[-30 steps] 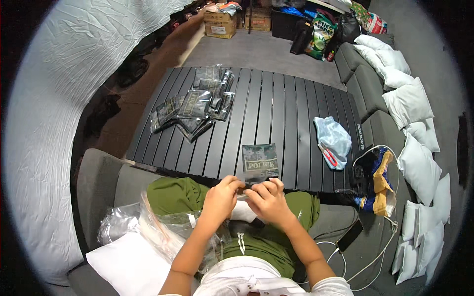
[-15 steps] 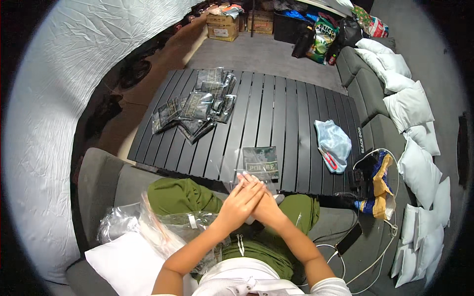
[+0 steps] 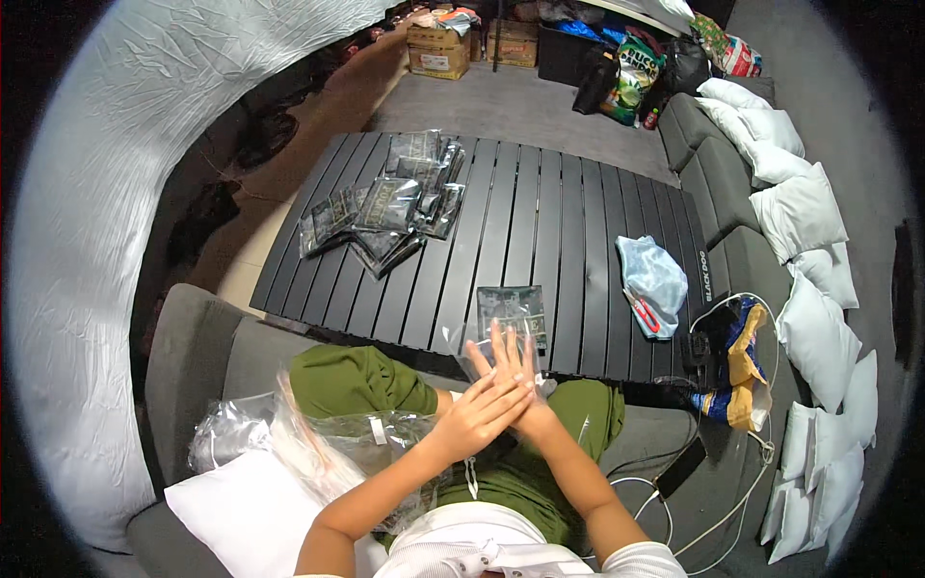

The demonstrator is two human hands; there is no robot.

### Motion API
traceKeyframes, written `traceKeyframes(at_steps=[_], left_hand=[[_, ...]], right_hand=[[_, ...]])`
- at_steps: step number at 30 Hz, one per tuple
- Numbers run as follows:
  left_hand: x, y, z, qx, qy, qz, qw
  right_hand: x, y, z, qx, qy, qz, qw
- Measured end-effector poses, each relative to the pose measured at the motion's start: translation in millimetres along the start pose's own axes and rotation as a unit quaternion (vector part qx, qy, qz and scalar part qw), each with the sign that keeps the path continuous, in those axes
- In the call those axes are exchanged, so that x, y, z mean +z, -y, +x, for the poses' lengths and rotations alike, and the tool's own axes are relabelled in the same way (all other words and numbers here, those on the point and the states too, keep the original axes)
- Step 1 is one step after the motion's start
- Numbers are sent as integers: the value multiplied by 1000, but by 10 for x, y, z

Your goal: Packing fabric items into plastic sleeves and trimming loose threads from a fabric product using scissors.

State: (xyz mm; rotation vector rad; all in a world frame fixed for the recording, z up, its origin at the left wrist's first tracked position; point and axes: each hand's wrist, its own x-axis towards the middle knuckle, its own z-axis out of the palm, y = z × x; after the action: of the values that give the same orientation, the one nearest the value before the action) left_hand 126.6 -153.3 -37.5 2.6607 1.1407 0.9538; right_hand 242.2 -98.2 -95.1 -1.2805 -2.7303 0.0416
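Observation:
My right hand (image 3: 507,359) is raised over the near table edge, its fingers spread upward. A clear plastic bag (image 3: 462,345) shows around those fingers; I cannot tell whether they are inside it or in front of it. My left hand (image 3: 479,412) lies across the lower part of my right hand, fingers stretched out. Just beyond, a flat dark camouflage-patterned item (image 3: 496,301) rests on the table, partly covered by my fingers. Farther left is a pile of similar dark items in clear bags (image 3: 387,204).
On the slatted black table (image 3: 501,212), a light blue cloth bundle (image 3: 653,275) has red-handled scissors (image 3: 644,313) on it. Loose clear bags (image 3: 241,433) and a white pillow (image 3: 241,511) lie left of me. A phone (image 3: 681,467) with cables is at right, near white cushions (image 3: 814,318).
My right hand has opened, spreading its fingers upward. My left hand has slid down to its lower part. The clear bag has shifted with the hands; the table items stay put.

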Motion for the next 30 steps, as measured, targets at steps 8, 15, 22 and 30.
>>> traceKeyframes(at_steps=[8,15,22,30], left_hand=[[-7,174,6,-19,-10,13,1000],[-220,779,5,-203,-129,64,968],[-37,1264,175,-186,-204,160,948],[775,1429,644,-101,-100,215,966]], right_hand=[[54,-45,35,-16,-41,34,998],[-301,228,-138,53,-179,395,899],[561,-199,-348,414,-230,869,142],[820,-367,36,501,-253,820,115]])
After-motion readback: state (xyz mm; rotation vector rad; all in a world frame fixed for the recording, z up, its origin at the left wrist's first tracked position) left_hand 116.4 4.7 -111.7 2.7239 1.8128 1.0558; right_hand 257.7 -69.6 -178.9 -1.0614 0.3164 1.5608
